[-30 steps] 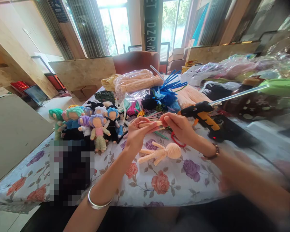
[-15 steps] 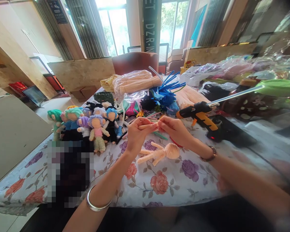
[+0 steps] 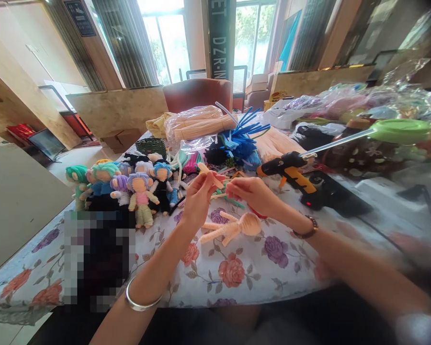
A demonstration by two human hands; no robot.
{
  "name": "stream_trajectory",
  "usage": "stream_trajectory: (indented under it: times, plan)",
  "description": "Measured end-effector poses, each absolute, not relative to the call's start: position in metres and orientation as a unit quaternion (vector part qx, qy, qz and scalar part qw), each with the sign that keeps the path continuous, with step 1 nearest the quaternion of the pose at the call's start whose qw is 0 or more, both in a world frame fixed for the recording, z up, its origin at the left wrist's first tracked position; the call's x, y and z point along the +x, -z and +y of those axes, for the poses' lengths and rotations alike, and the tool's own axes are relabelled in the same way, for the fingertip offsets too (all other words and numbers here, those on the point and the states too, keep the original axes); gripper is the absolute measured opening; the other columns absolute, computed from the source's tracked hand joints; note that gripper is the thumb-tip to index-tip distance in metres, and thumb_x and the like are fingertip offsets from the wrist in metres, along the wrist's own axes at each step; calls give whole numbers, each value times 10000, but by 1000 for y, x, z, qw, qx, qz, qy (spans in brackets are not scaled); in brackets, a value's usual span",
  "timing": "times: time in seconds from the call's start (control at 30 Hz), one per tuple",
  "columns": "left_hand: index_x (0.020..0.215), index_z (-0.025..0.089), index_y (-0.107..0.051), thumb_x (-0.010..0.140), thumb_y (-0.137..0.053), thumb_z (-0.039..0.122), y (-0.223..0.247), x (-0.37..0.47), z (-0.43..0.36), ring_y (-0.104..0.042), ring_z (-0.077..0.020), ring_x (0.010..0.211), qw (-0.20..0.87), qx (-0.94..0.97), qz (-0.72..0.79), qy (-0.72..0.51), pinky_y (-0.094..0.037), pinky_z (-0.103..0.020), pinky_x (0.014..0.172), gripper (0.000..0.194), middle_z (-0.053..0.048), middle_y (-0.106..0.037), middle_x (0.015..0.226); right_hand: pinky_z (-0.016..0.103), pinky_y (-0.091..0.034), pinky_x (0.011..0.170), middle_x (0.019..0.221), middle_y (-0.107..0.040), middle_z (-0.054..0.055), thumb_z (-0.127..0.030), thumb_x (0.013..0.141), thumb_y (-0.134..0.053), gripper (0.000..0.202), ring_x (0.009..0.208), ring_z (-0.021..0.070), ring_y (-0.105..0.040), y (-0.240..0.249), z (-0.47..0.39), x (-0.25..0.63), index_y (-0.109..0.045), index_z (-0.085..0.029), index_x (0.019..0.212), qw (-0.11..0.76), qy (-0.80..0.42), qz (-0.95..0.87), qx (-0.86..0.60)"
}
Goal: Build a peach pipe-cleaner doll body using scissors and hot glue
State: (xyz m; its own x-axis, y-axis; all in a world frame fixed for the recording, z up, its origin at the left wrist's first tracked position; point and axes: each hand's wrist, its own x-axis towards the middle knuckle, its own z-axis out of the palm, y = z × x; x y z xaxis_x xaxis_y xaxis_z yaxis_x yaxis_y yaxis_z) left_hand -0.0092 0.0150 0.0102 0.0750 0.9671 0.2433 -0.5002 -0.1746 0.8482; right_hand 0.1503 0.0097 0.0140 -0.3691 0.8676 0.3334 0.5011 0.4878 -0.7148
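My left hand [image 3: 198, 199] is closed on a peach chenille stem [image 3: 205, 168], whose fuzzy end sticks up above the fingers. A thin light strand spans the gap toward my right hand [image 3: 250, 192], whose fingertips are pinched together at its end; it looks like part of the same stem. Below both hands a peach chenille doll body [image 3: 250, 224] lies on its back on the flowered cloth, its round head to the right and its limbs pointing left. Several finished dolls with coloured hair, such as one in a pink top [image 3: 141, 191], stand to the left.
A black and orange glue gun [image 3: 294, 175] with a clear glue stick rests on its stand at the right. Bundled blue chenille stems [image 3: 242, 143] and a plastic-wrapped peach bundle [image 3: 201, 124] lie at the back. Plastic bags [image 3: 345, 100] are heaped at the far right.
My hands have drawn slightly apart, and the left has turned so the peach stem's end points upward. The doll body stays lying on the cloth; the whole view has shifted a little.
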Motion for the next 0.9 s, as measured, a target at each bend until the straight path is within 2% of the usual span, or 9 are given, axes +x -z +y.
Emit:
stream_trajectory:
  times: [0.07, 0.17, 0.27, 0.37, 0.47, 0.6, 0.77, 0.83, 0.9]
  plan:
    - [743, 163, -628, 692, -734, 367, -10, -12, 17, -636, -117, 709, 583, 429, 273, -634, -503, -268, 782, 235, 5, -662, 685, 247, -325, 557, 636, -585, 30, -320, 932, -394, 341, 569, 113, -487, -11, 14, 162, -565, -154, 690, 294, -112, -802, -508]
    - [741, 164, -590, 720, -716, 337, -10, -16, 21, -567, -72, 559, 565, 425, 294, -643, -495, -228, 657, 215, 39, -590, 625, 281, -337, 577, 713, -628, 104, -286, 889, -500, 241, 652, 182, -560, -5, 17, 182, -572, -147, 705, 162, 54, -812, -558]
    - [753, 161, -574, 752, -688, 294, -10, -18, 23, -515, -52, 496, 550, 433, 333, -632, -451, -197, 570, 175, 41, -576, 614, 297, -369, 588, 743, -627, 122, -335, 837, -587, 213, 705, 225, -593, 0, 13, 195, -574, -156, 722, 73, 83, -821, -560]
    - [810, 152, -590, 739, -692, 255, -9, -17, 25, -593, -87, 572, 536, 445, 370, -614, -481, -229, 648, 162, 6, -645, 663, 297, -388, 588, 750, -622, 112, -301, 782, -642, 162, 719, 230, -603, 0, 9, 196, -577, -160, 737, 40, 61, -817, -572]
    - [833, 143, -598, 715, -699, 222, -7, -15, 28, -648, -122, 664, 529, 453, 379, -609, -502, -275, 751, 174, -25, -689, 725, 294, -394, 591, 751, -626, 112, -239, 760, -639, 103, 733, 230, -609, -3, 7, 190, -585, -156, 731, 38, 53, -812, -580]
    - [851, 143, -587, 700, -683, 155, -6, -14, 32, -668, -148, 713, 535, 455, 386, -598, -522, -320, 780, 179, -38, -697, 776, 289, -397, 579, 719, -630, 119, -183, 759, -610, 102, 715, 222, -616, -12, 6, 185, -575, -158, 666, 46, 44, -795, -604]
    - [848, 138, -600, 720, -648, 114, -6, -12, 32, -669, -147, 702, 556, 466, 389, -569, -537, -327, 772, 138, -48, -696, 837, 301, -398, 549, 677, -616, 133, -243, 819, -563, 152, 687, 239, -625, -22, 10, 181, -563, -152, 697, 83, 47, -761, -641]
    - [838, 143, -595, 730, -652, 127, -5, -9, 34, -664, -138, 672, 559, 472, 387, -561, -536, -300, 732, 123, -44, -703, 826, 310, -383, 513, 625, -595, 123, -310, 847, -539, 201, 627, 242, -614, -22, 14, 180, -551, -148, 727, 135, 43, -743, -654]
    - [832, 149, -585, 742, -654, 148, -4, -5, 37, -655, -128, 633, 552, 479, 391, -559, -528, -277, 690, 113, -37, -706, 798, 299, -365, 476, 572, -572, 83, -375, 844, -546, 239, 542, 208, -578, -20, 17, 178, -531, -163, 735, 236, -2, -731, -640]
